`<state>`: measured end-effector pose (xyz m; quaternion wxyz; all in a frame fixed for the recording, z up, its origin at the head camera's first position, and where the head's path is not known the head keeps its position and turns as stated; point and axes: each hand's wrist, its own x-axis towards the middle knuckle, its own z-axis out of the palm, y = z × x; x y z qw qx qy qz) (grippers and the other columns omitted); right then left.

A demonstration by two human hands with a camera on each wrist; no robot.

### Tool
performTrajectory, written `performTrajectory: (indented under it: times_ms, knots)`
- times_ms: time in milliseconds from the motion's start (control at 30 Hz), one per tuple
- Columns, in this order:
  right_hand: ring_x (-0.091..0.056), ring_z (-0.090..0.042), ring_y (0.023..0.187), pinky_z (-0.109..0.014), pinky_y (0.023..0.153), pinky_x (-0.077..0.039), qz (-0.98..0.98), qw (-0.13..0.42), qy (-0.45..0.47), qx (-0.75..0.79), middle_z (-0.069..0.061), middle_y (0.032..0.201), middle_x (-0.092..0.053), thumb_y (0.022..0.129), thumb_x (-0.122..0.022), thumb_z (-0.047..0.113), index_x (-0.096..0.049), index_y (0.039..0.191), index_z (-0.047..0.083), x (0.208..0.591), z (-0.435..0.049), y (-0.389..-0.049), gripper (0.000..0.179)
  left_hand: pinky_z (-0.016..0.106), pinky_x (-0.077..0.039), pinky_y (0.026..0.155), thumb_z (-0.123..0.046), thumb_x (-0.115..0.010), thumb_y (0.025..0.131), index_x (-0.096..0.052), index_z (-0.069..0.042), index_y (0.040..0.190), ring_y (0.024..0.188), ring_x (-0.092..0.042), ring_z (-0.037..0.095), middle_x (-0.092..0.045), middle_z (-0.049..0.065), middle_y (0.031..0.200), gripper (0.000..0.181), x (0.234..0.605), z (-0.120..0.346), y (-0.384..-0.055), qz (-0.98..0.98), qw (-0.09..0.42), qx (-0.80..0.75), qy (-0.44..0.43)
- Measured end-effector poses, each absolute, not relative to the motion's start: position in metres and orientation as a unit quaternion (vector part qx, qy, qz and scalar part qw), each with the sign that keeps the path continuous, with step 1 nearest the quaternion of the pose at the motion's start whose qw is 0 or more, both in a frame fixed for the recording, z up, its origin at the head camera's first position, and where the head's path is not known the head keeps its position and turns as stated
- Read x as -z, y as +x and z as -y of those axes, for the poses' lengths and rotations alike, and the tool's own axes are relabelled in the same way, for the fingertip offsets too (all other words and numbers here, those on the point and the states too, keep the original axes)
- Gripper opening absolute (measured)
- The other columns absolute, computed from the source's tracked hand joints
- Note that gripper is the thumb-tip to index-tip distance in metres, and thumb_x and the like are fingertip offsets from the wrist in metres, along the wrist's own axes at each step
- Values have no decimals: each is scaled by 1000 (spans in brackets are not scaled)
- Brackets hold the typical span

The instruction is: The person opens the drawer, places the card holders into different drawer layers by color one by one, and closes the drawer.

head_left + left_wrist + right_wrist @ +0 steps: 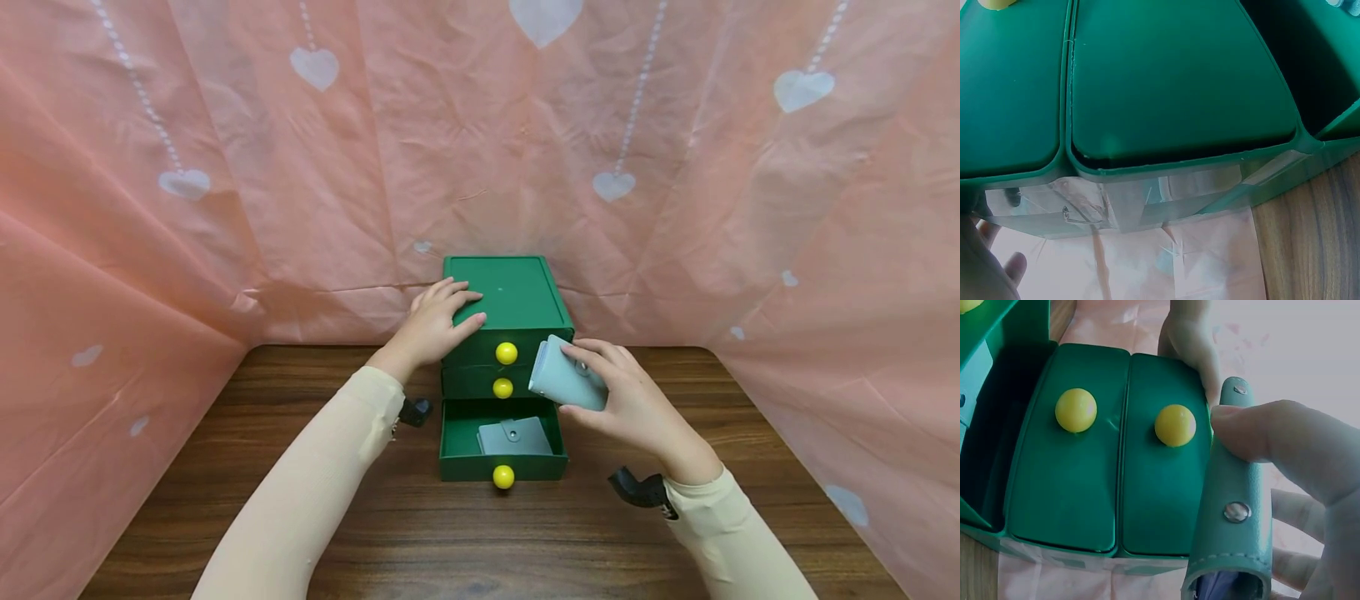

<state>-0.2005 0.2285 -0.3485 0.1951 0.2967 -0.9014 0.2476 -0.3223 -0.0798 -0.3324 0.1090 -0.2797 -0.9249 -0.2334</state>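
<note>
A green drawer cabinet [517,292] stands at the back of the table, its bottom drawer [465,469] pulled out and its two upper drawers closed. My left hand [433,323] rests on the left edge of the cabinet top, fingers spread. My right hand [630,396] grips a light blue card holder [558,371] in front of the cabinet's right side, above the pulled-out drawer. In the right wrist view, the thumb presses the holder's riveted spine [1229,487]. Another light blue card holder [525,440] with a snap strap lies inside the bottom drawer.
Each drawer has a round yellow knob [503,477]. The cabinet stands on a dark wooden table [480,542]. A pink curtain [480,167] with white hearts hangs behind and at both sides. A black camera mount [637,487] sits at the right wrist.
</note>
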Motion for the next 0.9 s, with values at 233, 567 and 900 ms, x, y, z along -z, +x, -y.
performTrajectory:
  times_ms: [233, 567, 900]
  knots:
    - [-47, -31, 120, -45, 82, -51, 907, 168, 303, -240, -12, 145, -48, 78, -87, 28, -53, 145, 13, 351, -222, -201, 77, 55, -11, 119, -56, -43, 103, -51, -24, 147, 152, -14, 23, -34, 4, 160, 56, 333, 80, -322, 925, 110, 234, -277]
    - [-46, -31, 124, -46, 88, -50, 909, 137, 317, -235, -11, 144, -49, 78, -87, 29, -53, 146, 14, 354, -213, -202, 77, 56, -12, 118, -55, -44, 103, -52, -22, 147, 152, -15, 25, -34, 5, 160, 56, 331, 78, -320, 924, 110, 236, -280]
    - [-48, -27, 122, -43, 87, -50, 909, 95, 332, -232, -7, 144, -49, 80, -85, 33, -55, 145, 17, 363, -206, -208, 74, 56, -12, 118, -56, -44, 103, -51, -23, 147, 152, -15, 25, -34, 5, 160, 56, 332, 78, -320, 925, 110, 234, -277]
